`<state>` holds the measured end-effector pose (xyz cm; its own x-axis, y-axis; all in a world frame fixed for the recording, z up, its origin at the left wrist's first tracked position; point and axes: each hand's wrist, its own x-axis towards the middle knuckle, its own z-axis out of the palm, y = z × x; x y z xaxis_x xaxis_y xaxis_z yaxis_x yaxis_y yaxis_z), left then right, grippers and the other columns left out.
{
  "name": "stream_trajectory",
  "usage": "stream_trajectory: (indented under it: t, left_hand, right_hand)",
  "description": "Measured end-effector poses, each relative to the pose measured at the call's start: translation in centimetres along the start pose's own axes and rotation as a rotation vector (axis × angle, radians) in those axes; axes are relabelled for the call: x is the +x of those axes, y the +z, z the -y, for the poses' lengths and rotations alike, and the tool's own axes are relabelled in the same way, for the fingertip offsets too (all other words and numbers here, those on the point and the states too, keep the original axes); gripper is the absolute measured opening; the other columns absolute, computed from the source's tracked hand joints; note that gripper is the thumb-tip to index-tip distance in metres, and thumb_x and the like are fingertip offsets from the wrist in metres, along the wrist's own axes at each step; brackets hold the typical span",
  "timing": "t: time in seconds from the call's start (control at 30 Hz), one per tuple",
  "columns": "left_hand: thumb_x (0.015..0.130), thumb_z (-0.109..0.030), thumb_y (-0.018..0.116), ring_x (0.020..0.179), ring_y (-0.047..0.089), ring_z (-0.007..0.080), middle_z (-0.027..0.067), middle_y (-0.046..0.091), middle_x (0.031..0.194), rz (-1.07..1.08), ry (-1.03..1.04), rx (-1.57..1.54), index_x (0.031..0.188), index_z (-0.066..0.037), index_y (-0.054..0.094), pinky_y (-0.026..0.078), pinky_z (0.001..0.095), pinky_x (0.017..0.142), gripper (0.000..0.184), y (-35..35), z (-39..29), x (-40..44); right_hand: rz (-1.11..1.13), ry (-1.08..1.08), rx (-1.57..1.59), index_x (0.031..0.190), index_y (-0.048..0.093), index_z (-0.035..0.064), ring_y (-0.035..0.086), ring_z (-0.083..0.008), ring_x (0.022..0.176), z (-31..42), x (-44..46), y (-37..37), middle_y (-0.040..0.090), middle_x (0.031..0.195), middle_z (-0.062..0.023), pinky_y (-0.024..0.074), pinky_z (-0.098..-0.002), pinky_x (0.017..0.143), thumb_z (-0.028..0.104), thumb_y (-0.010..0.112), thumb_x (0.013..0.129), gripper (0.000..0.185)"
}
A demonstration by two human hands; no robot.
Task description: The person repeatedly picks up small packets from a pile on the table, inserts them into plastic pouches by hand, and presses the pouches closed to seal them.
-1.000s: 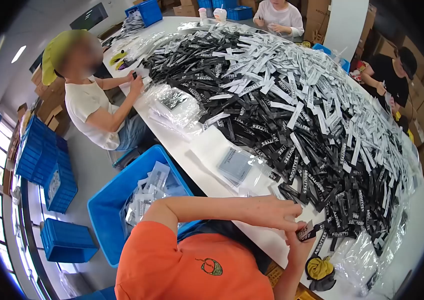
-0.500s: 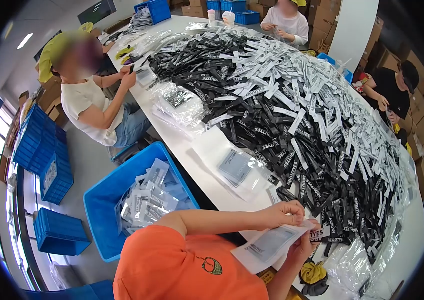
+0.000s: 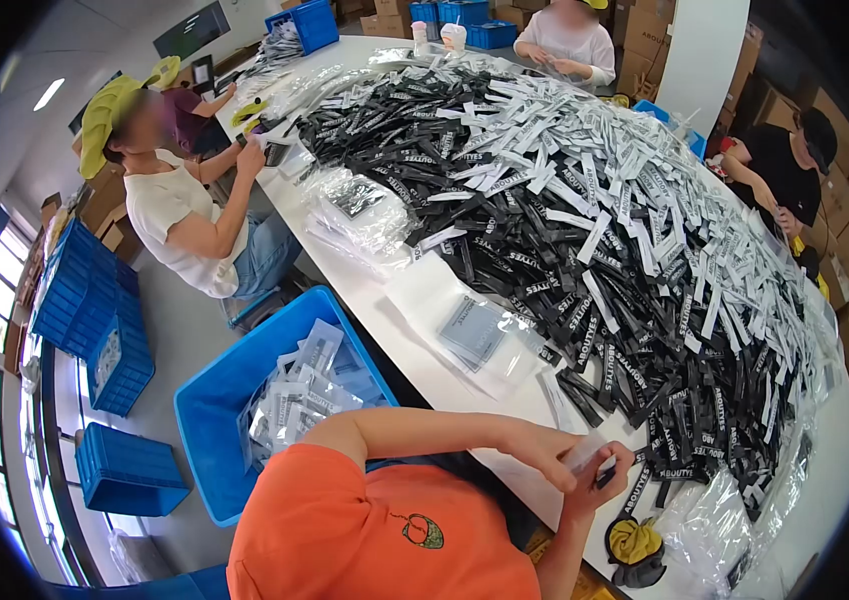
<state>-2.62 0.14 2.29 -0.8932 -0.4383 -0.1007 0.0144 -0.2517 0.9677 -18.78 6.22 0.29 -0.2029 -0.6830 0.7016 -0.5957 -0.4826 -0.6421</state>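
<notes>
My left hand [image 3: 550, 456] reaches across from the orange sleeve and is closed on a pale translucent piece [image 3: 585, 452], probably a bag or strip. Close beside it, almost touching, my right hand [image 3: 597, 487] has its fingers curled round a small dark item [image 3: 606, 477]; its details are too small to read. Both hands are over the near table edge. Beyond them lies a large heap of black strips [image 3: 585, 320] and white strips [image 3: 635, 190]. A stack of flat printed bags [image 3: 475, 330] rests on the table to the left.
A blue bin [image 3: 210, 420] holding filled packets stands beside my left arm. Yellow and dark bundled cloth [image 3: 635, 545] and clear plastic [image 3: 710, 520] lie by the near right edge. Several people work around the table [image 3: 835, 480]. Blue crates [image 3: 130, 470] stand on the floor at left.
The printed white bag held out between my hands half a second ago is no longer spread out there. My hands are now drawn together round smaller pieces. The view has shifted slightly.
</notes>
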Motion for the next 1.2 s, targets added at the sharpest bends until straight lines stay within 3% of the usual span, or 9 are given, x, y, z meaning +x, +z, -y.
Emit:
stream_trajectory:
  t: [0.07, 0.23, 0.37, 0.43, 0.77, 0.9, 1.03, 1.07, 1.2]
  left_hand:
    - [0.082, -0.026, 0.071, 0.116, 0.060, 0.0260, 0.0167, 0.063, 0.120, 0.072, -0.238, 0.372, 0.139, 0.004, 0.048, 0.047, 0.0384, 0.096, 0.068, -0.7, -4.0, -1.2]
    - [0.070, -0.019, 0.075, 0.110, 0.058, 0.0415, 0.0198, 0.062, 0.121, -0.381, 0.267, 1.129, 0.138, -0.002, 0.052, 0.046, 0.0491, 0.095, 0.074, -2.6, -3.7, -4.2]
    - [0.067, -0.020, 0.081, 0.109, 0.059, 0.0370, 0.0175, 0.061, 0.119, -0.389, 0.099, 1.310, 0.141, -0.004, 0.049, 0.045, 0.0464, 0.093, 0.082, -3.7, -5.0, -6.0]
    - [0.063, -0.019, 0.085, 0.107, 0.059, 0.0348, 0.0147, 0.060, 0.115, -0.371, 0.107, 1.331, 0.140, -0.004, 0.050, 0.044, 0.0446, 0.091, 0.087, -3.3, -5.2, -6.2]
    - [0.060, -0.017, 0.090, 0.103, 0.057, 0.0311, 0.0115, 0.057, 0.111, -0.244, 0.064, 1.440, 0.145, -0.004, 0.046, 0.042, 0.0423, 0.091, 0.096, -1.9, -5.2, -4.7]
    - [0.061, -0.018, 0.090, 0.103, 0.057, 0.0310, 0.0114, 0.057, 0.110, -0.287, 0.032, 1.439, 0.147, -0.004, 0.045, 0.042, 0.0418, 0.090, 0.098, -1.4, -4.5, -4.0]
    - [0.061, -0.019, 0.090, 0.102, 0.056, 0.0313, 0.0118, 0.056, 0.110, -0.387, 0.022, 1.421, 0.149, -0.004, 0.044, 0.043, 0.0424, 0.090, 0.101, -1.6, -4.5, -4.3]
    - [0.061, -0.019, 0.090, 0.101, 0.056, 0.0314, 0.0117, 0.056, 0.110, -0.395, 0.034, 1.430, 0.150, -0.004, 0.043, 0.042, 0.0428, 0.089, 0.101, -1.5, -4.4, -4.3]
    - [0.061, -0.021, 0.090, 0.100, 0.056, 0.0316, 0.0111, 0.055, 0.107, -0.422, 0.088, 1.467, 0.151, -0.004, 0.042, 0.042, 0.0441, 0.087, 0.103, -0.5, -3.3, -3.3]
  right_hand:
    - [0.054, 0.017, 0.045, 0.098, 0.057, -0.0022, 0.060, -0.0311, 0.074, -0.7, -1.3, -1.0, 0.060, 0.086, -0.0157, 0.0472, -0.0364, 0.068, -0.002, 0.062, 0.093, 0.007]
    - [0.177, 0.161, -0.210, 0.105, 0.058, -0.0012, 0.057, -0.0372, 0.100, -2.7, -2.9, -1.1, 0.055, 0.106, -0.0209, 0.0467, -0.0445, 0.089, -0.009, 0.061, 0.079, 0.027]
    - [0.392, 0.421, 0.152, 0.110, 0.065, 0.0025, 0.066, -0.0342, 0.086, -2.0, -1.6, -2.8, 0.068, 0.100, -0.0170, 0.0525, -0.0366, 0.080, -0.012, 0.055, 0.076, 0.038]
    - [0.448, 0.361, 0.053, 0.114, 0.068, 0.0095, 0.069, -0.0351, 0.087, -0.5, -0.1, -2.9, 0.072, 0.110, -0.0139, 0.0551, -0.0363, 0.077, -0.009, 0.060, 0.076, 0.042]
    - [0.561, -0.079, -0.705, 0.104, 0.064, 0.0127, 0.063, -0.0232, 0.072, 0.1, 2.3, -0.7, 0.056, 0.079, -0.0044, 0.0438, -0.0362, 0.059, 0.010, 0.065, 0.082, 0.022]
    - [0.543, -0.004, -0.240, 0.116, 0.060, 0.0037, 0.063, -0.0277, 0.078, 2.0, 3.4, -0.3, 0.057, 0.087, -0.0083, 0.0514, -0.0419, 0.071, 0.000, 0.063, 0.081, 0.035]
    - [0.535, 0.520, 0.507, 0.122, 0.056, 0.0008, 0.061, -0.0319, 0.089, 0.8, 2.6, -2.4, 0.056, 0.102, -0.0134, 0.0515, -0.0373, 0.080, -0.001, 0.069, 0.082, 0.041]
    - [0.623, 0.611, 0.457, 0.122, 0.053, -0.0036, 0.062, -0.0250, 0.099, 1.0, 2.5, -3.0, 0.056, 0.104, -0.0118, 0.0514, -0.0310, 0.090, 0.003, 0.064, 0.093, 0.032]
    - [0.442, 0.384, 0.249, 0.110, 0.056, -0.0030, 0.057, -0.0291, 0.077, 2.9, 1.3, -1.1, 0.052, 0.084, -0.0140, 0.0471, -0.0358, 0.070, 0.022, 0.062, 0.101, 0.027]
